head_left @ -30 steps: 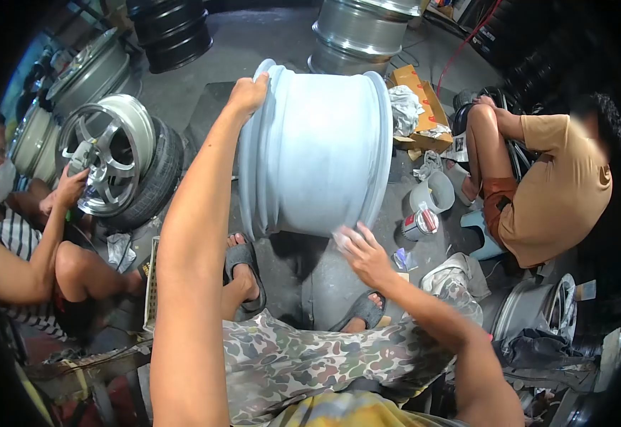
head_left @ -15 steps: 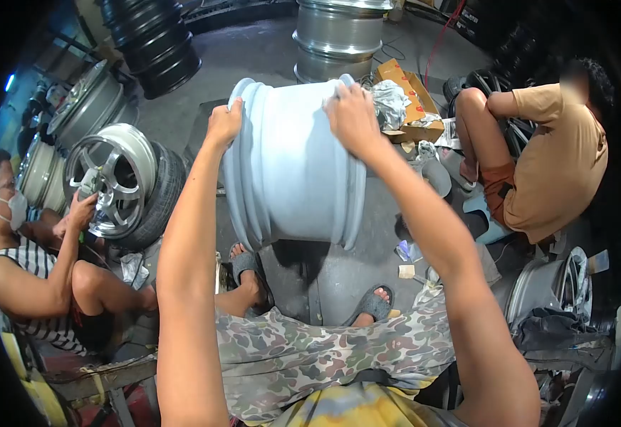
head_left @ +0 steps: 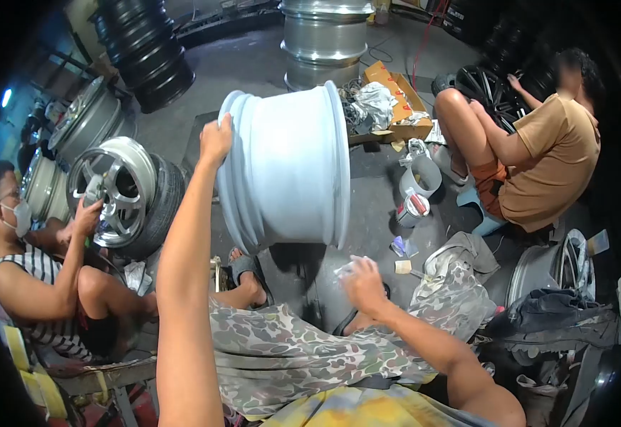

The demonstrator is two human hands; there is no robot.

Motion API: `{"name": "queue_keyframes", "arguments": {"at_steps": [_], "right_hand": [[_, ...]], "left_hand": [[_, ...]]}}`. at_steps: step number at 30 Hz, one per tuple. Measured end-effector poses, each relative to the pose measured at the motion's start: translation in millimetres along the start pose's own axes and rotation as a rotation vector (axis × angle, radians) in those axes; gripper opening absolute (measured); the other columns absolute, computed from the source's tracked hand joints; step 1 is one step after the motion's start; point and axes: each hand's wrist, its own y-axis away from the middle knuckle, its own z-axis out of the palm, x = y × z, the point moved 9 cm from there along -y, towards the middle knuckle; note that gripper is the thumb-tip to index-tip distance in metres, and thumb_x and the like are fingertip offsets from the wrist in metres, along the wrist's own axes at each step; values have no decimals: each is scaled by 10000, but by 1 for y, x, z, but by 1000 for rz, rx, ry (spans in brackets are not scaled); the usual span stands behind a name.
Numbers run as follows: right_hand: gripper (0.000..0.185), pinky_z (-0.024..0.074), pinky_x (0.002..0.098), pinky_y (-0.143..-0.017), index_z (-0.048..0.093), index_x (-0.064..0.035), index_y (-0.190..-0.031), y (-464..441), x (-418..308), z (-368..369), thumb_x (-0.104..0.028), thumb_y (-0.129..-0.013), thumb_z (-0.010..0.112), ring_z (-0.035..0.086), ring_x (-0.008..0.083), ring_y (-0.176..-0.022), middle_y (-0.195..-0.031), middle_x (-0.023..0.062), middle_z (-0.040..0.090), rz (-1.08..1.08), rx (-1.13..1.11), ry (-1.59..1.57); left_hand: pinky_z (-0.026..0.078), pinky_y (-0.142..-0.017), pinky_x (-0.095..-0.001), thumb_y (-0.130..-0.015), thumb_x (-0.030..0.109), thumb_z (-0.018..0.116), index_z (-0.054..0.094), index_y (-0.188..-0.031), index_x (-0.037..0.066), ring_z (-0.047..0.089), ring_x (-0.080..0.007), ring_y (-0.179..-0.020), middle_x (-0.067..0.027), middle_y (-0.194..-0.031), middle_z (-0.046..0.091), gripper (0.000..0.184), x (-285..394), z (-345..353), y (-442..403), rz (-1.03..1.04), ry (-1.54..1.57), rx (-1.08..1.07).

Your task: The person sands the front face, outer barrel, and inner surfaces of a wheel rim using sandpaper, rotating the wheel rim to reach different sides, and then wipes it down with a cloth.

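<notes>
A pale blue-grey wheel rim [head_left: 296,171] is held up in front of me, its barrel lying sideways. My left hand [head_left: 215,141] is closed on the rim's left flange, near the top. Lower and to the right, apart from the rim, my right hand [head_left: 364,288] is closed on a small crumpled white wad [head_left: 353,267], which looks like a cloth or paper. Below that hand, a camouflage cloth [head_left: 310,352] covers my lap.
A masked person [head_left: 36,270] at left handles a tool at a silver wheel [head_left: 107,196]. Another person [head_left: 549,156] sits at right by a black wheel [head_left: 492,96]. An open cardboard box [head_left: 414,128], a white bucket [head_left: 420,178] and a can [head_left: 411,210] stand on the floor.
My right hand has left the rim's upper right edge and come down toward my lap with the white wad. My left hand still grips the rim, which has shifted slightly left in view.
</notes>
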Motion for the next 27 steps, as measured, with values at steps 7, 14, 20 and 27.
{"name": "queue_keyframes", "arguments": {"at_steps": [7, 14, 20, 27], "right_hand": [[344, 483, 309, -786, 714, 8, -1098, -5, 109, -20, -287, -1030, 550, 652, 186, -842, -893, 78, 716, 537, 331, -830], [396, 477, 271, -871, 644, 51, -1271, -47, 63, 51, -222, -1045, 467, 619, 120, -958, -1082, 59, 717, 424, 72, -1590], [370, 509, 323, -944, 632, 37, -1285, -44, 16, 49, -213, -1057, 481, 646, 129, -1003, -1124, 60, 706, 384, 48, -1400], [428, 571, 351, -829, 646, 41, -1229, -83, -43, -21, -328, -1075, 493, 678, 168, -954, -1137, 93, 693, 405, 158, -1867]], "left_hand": [[479, -898, -541, -1029, 429, 463, 688, -1054, -84, 634, -532, -1011, -335, -991, 683, 561, 17, -29, 68, 129, -127, 113], [501, -832, -488, -1050, 379, 468, 686, -1090, -73, 680, -468, -947, -318, -950, 695, 503, 25, -48, 140, 97, -47, 143], [510, -770, -470, -1018, 453, 532, 714, -1053, -73, 698, -421, -818, -321, -866, 688, 558, 9, -67, 135, 101, -126, 181], [500, -783, -408, -968, 464, 626, 698, -1019, -47, 652, -315, -773, -246, -828, 691, 519, -8, -77, 89, 173, -118, 95]]}}
